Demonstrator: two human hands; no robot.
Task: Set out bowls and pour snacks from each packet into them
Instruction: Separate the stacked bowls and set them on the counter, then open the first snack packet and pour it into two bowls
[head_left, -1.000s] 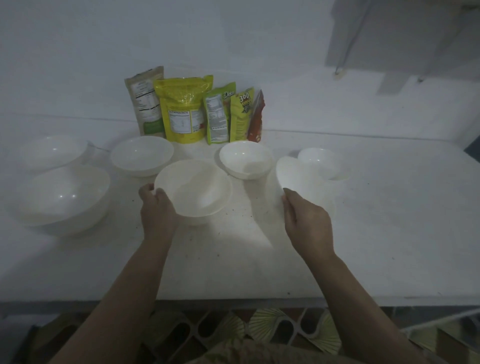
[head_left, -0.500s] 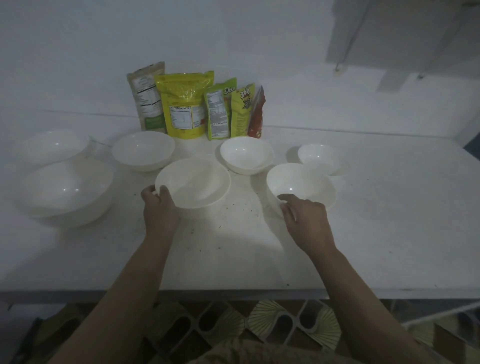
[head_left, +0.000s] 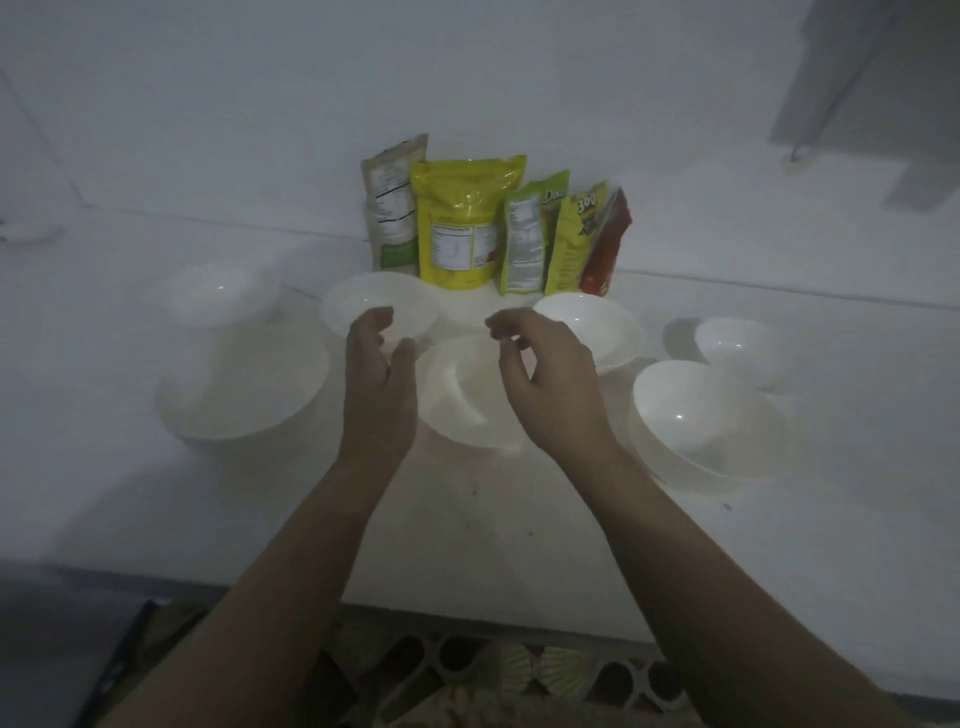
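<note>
Reaching both hands up-frame: left hand (head_left: 376, 374), right hand (head_left: 550, 379) half-curled, empty; packets (head_left: 493, 228) upright beyond, above centre bowl (head_left: 462, 400); left hand marginally nearer.

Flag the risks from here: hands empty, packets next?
1. Both hands, left and right, reach over the centre bowl; a wrist could clip its rim.
2. The packets stand leaning together; pulling one may topple the rest.
3. The bowls sit close together, so poured snacks could spill between them.

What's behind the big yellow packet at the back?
A brown packet stands behind the yellow packet, with its left side and top showing. Its right part is covered. Beyond it is the white wall.
</note>
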